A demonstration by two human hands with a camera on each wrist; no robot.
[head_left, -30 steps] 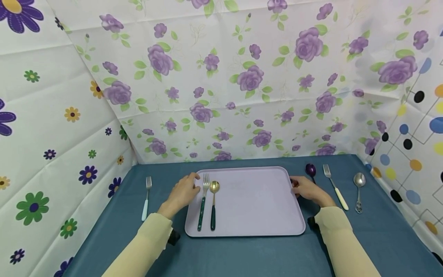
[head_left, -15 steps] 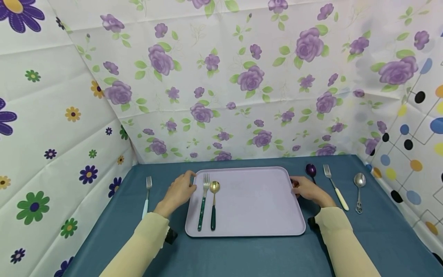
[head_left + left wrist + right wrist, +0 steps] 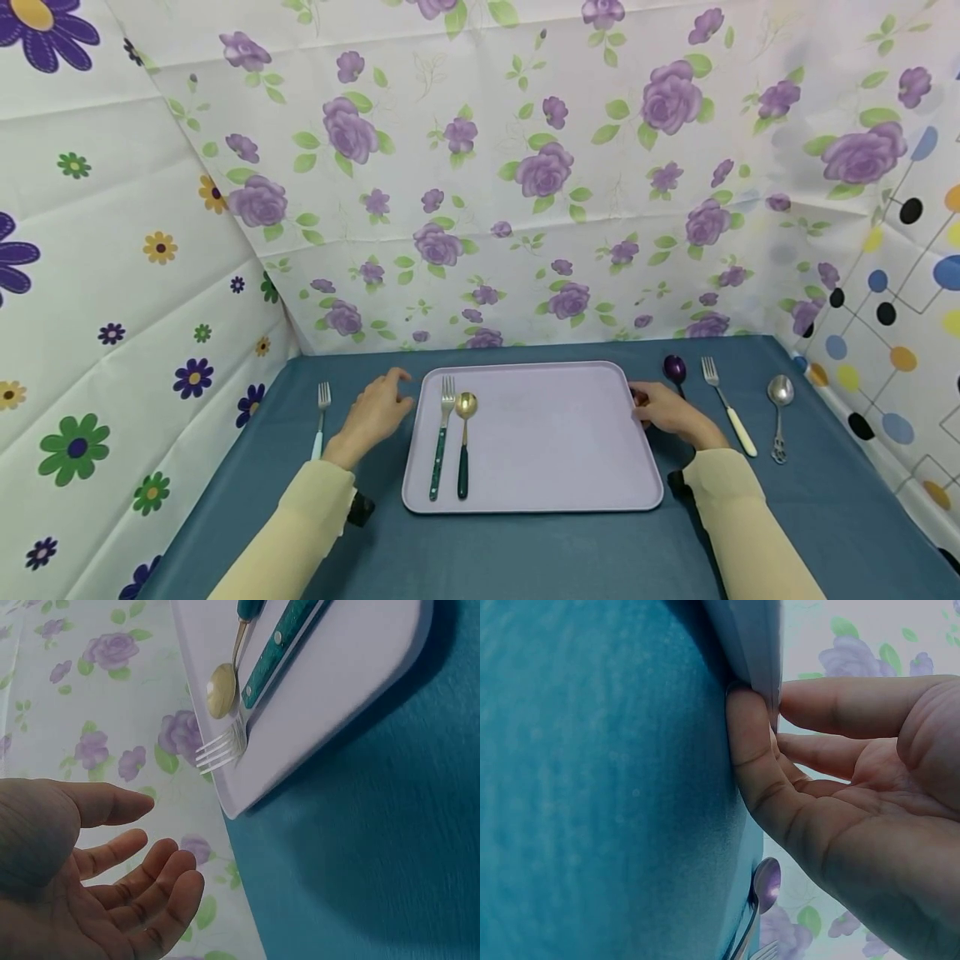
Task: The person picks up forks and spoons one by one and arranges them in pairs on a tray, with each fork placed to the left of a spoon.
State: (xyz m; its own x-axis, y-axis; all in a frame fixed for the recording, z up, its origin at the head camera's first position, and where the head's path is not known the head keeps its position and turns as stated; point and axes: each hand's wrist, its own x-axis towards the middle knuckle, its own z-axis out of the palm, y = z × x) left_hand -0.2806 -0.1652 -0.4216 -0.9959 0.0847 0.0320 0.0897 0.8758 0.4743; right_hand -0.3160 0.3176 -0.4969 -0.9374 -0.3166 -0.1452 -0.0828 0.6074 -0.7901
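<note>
A pale lilac tray (image 3: 558, 442) lies on the table, with a green-handled fork (image 3: 438, 458) and a gold spoon with a dark green handle (image 3: 463, 450) side by side near its left edge. My left hand (image 3: 372, 417) is just off the tray's left side, touching nothing. Its fingers are spread and loosely bent in the left wrist view. At the right edge, my right hand (image 3: 667, 410) pinches the tray's rim. In the right wrist view the thumb sits against the rim and the fingers (image 3: 751, 727) curl beneath it.
A fork with a pale blue handle (image 3: 319, 421) lies left of the left hand. Right of the tray are a purple spoon (image 3: 674, 368), a cream-handled fork (image 3: 729, 408) and an ornate silver spoon (image 3: 780, 408). A floral cloth wall (image 3: 480, 183) borders the table's back.
My left hand has let go of the tray's left edge and moved left, away from it. The right hand and the tray have stayed in place.
</note>
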